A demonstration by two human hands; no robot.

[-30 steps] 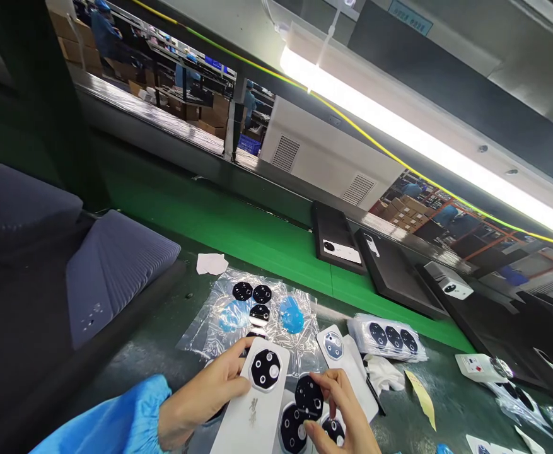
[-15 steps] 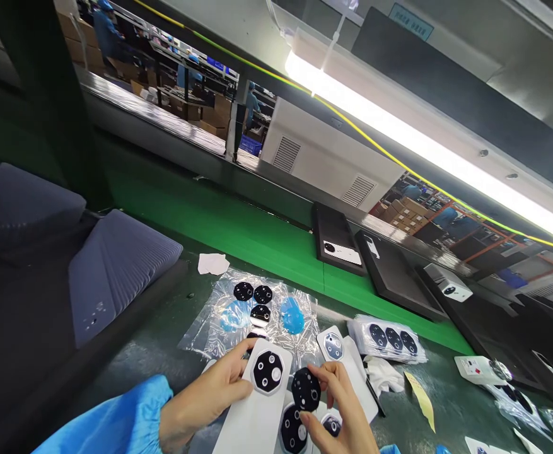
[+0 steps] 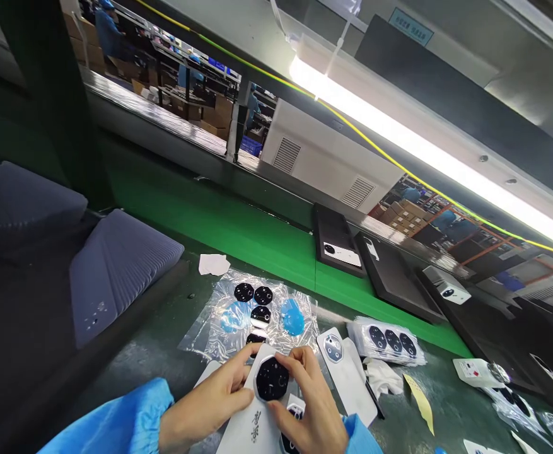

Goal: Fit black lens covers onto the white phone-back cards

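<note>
My right hand (image 3: pixel 307 403) has carried the black lens disc (image 3: pixel 272 380) onto the white phone back (image 3: pixel 252 422), fingertips pinching it. My left hand (image 3: pixel 210 403) grips the back's edge; its lower part seems cut off. Open counter (image 3: pixel 162 353) lies left.

Bright glare from the overhead tube light (image 3: pixel 427 151), dim left side, wide-angle tilt and edge distortion.

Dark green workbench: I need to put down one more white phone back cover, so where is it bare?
Bare dark green workbench lies between the grey ribbed trays and the clear plastic bag of black lens rings. Around both hands, left and right, covers crowd it.
</note>
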